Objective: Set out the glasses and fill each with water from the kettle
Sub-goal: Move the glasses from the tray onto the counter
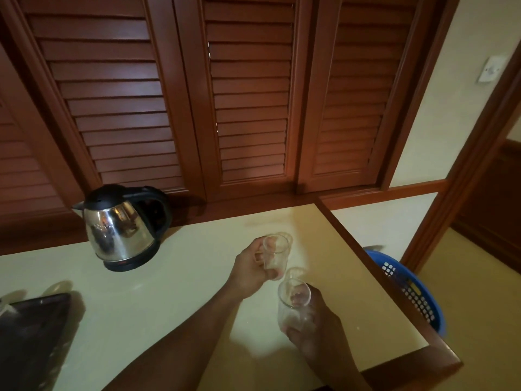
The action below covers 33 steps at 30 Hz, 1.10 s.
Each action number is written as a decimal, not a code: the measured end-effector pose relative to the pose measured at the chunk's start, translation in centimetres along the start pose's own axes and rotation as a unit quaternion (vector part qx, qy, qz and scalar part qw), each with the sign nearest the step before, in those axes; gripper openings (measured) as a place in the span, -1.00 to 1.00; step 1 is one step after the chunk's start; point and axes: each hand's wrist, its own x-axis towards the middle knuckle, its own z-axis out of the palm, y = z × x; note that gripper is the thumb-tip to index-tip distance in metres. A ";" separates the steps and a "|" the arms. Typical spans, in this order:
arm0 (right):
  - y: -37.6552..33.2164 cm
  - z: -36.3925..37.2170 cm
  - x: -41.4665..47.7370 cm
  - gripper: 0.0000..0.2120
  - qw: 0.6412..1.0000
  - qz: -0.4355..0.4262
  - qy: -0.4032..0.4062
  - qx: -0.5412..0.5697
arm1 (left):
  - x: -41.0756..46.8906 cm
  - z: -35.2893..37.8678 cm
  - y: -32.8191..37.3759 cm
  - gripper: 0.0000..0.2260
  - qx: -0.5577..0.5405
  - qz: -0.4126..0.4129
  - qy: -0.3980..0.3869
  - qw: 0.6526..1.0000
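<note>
L hand (251,266) grips clear empty glass tumbler (276,251), R hand (315,331) grips second clear tumbler (293,306), near desk's right edge; light, fragile, slippery: hold mid-wall

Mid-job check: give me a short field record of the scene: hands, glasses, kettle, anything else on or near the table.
left hand: holds a clear glass, above the table
right hand: holds a second clear glass, nearer the camera
glass contents: both look empty
kettle: steel with black lid and handle, upright on its base, back left of the hands, untouched
table: pale top, wood edging
dark tray: at the table's left edge
blue basket: beyond the table's right edge, lower down
</note>
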 end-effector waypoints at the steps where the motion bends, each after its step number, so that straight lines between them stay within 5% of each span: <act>1: -0.1 0.1 0.2 -0.17 1.000 0.000 -0.004 -0.001 | 0.1 0.1 0.0 -0.32 0.001 0.002 0.000 1.000; 21: 0.7 1.6 1.0 -0.12 0.999 0.037 0.021 -0.031 | -0.4 -0.5 -0.5 -0.34 0.003 -0.004 -0.044 0.999; 27: -0.2 -0.2 -0.3 0.02 0.998 -0.005 0.022 0.062 | -1.4 -3.2 -0.6 -0.44 0.174 0.027 -0.069 0.982; 31: -4.5 -2.7 -0.6 0.05 0.985 -0.016 0.119 0.122 | -2.3 -7.9 1.2 -0.85 -0.091 -0.011 -0.067 0.994; 33: -7.5 -3.7 -0.2 0.08 0.984 -0.029 0.151 0.086 | -4.1 -10.5 3.0 -0.77 0.015 -0.010 -0.078 0.997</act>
